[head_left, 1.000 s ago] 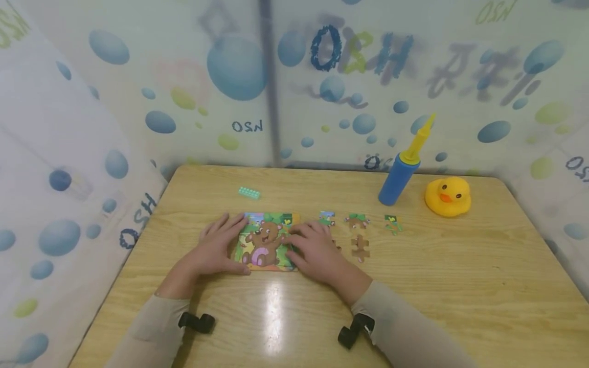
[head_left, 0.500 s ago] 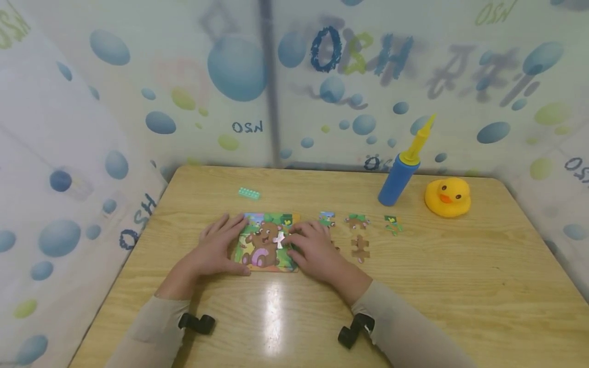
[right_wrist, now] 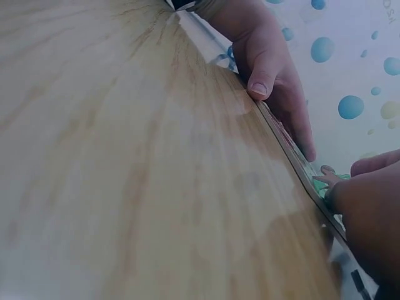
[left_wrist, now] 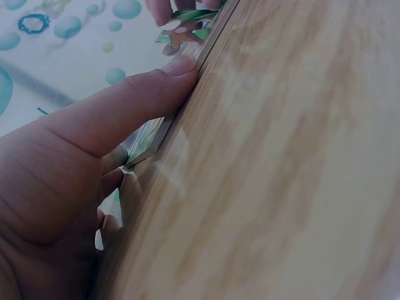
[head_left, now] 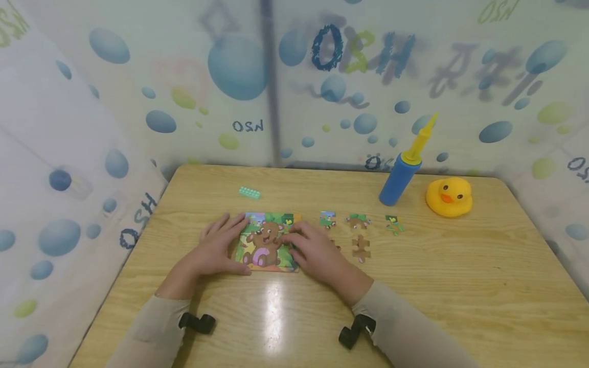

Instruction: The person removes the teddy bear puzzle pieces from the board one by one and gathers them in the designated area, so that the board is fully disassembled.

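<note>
Lying flat on the wooden table [head_left: 437,301], a bit left of center, is a cute bear puzzle [head_left: 264,243]. Left hand [head_left: 213,249] is splayed pretty wide against its left side. Right hand [head_left: 317,250] has a small brown piece [left_wrist: 178,40] pinched, tilted up over the puzzle's right side. Loose pieces [head_left: 361,249] sit just beyond that hand, with a blue pump [head_left: 398,181] and yellow duck [head_left: 448,198] farther back.

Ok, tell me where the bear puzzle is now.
In the head view, the bear puzzle lies on the table just left of centre, between the left hand and the right hand, with loose pieces to its right.
</note>
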Available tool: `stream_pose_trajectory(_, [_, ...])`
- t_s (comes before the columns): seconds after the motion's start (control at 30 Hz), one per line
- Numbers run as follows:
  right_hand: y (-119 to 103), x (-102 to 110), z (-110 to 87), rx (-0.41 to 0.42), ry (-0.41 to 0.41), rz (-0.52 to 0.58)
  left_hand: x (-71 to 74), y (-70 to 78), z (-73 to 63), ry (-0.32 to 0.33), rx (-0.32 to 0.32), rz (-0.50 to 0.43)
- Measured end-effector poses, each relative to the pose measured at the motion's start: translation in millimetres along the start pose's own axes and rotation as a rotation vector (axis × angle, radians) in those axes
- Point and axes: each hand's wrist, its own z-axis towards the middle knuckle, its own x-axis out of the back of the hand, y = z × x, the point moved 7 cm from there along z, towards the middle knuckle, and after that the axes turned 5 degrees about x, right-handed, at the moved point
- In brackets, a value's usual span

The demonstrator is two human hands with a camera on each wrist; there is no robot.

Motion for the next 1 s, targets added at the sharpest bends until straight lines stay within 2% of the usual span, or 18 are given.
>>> stream_pose_trajectory(0.13, [-3.4,2.8,0.0,0.046,0.057,0.056,0.0,0.0,-0.8,0.006,-0.002,0.0])
stream_pose_trajectory(0.37, [-3.2,2.9,-1.9,0.079,0.109,0.035,-0.6,1.6,-0.3,-0.011,0.004,0.013])
stream_pose_trajectory(1.0, [2.4,9.4,-5.8,0.059,0.226,0.035,0.4,3.4,-0.7,-0.015,-0.003,0.002])
